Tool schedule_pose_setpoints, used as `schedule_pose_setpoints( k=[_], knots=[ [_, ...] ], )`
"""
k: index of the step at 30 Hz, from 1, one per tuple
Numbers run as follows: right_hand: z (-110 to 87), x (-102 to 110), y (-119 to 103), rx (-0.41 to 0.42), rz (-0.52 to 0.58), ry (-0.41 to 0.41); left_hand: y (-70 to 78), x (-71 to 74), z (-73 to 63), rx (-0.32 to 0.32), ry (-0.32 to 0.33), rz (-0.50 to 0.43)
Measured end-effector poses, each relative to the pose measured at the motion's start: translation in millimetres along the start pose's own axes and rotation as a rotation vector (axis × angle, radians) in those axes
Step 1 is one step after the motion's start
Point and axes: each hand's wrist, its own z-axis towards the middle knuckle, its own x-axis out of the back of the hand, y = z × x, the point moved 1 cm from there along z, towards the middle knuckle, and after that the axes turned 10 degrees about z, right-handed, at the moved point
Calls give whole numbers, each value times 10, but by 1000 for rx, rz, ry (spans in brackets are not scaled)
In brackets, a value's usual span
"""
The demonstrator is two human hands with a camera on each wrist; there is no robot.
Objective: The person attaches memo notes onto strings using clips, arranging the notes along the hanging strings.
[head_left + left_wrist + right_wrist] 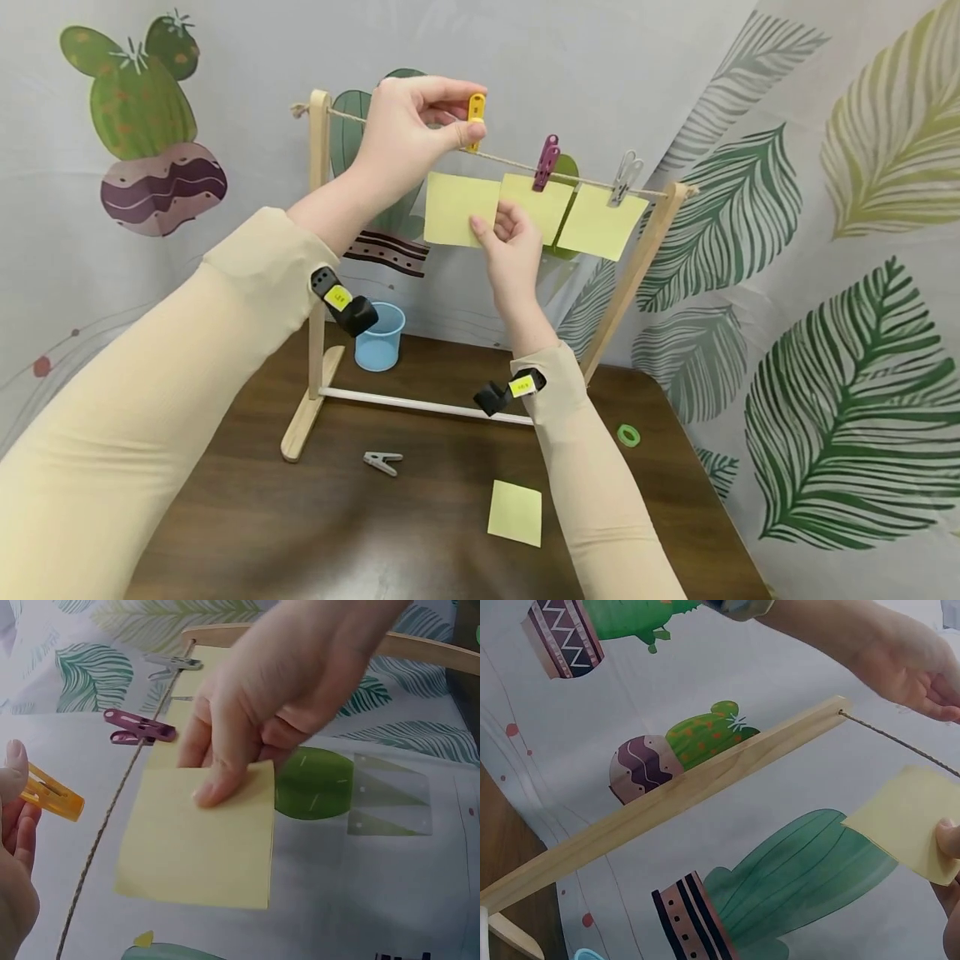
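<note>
My left hand (416, 125) pinches a yellow clothespin (476, 117) between thumb and fingers, up at the rope (510, 160). In the left wrist view the yellow clothespin (56, 796) is beside the rope. My right hand (516, 250) holds a yellow sticky note (461, 210) by its right edge, thumb in front, just below the rope. To its right hang two more notes: one note (555, 204) under a purple clothespin (546, 163), partly hidden by my right hand, and another note (603, 223) under a grey clothespin (626, 177).
A wooden frame (318, 167) carries the rope, with a white bar (420, 406) low between its posts. A light blue cup (378, 337) stands behind. On the brown table (300, 517) lie a grey clothespin (383, 462), another yellow note (515, 512) and a green ring (628, 435).
</note>
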Motion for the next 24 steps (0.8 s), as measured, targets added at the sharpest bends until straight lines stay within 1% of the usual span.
schedule_pose_setpoints(
  k=[5,9,16,24],
  knots=[
    [43,-22,-16,19,-6,16,41,-27,60,45,54,-63],
    [56,-24,-9,16,-13,26,63,-43,83,57,78,-55],
    [100,-27,-7,4,-19,44,53,-40,99,76,87,-19],
    [146,-32,-10,5,-20,57,25,-72,116,80,71,-23]
  ],
)
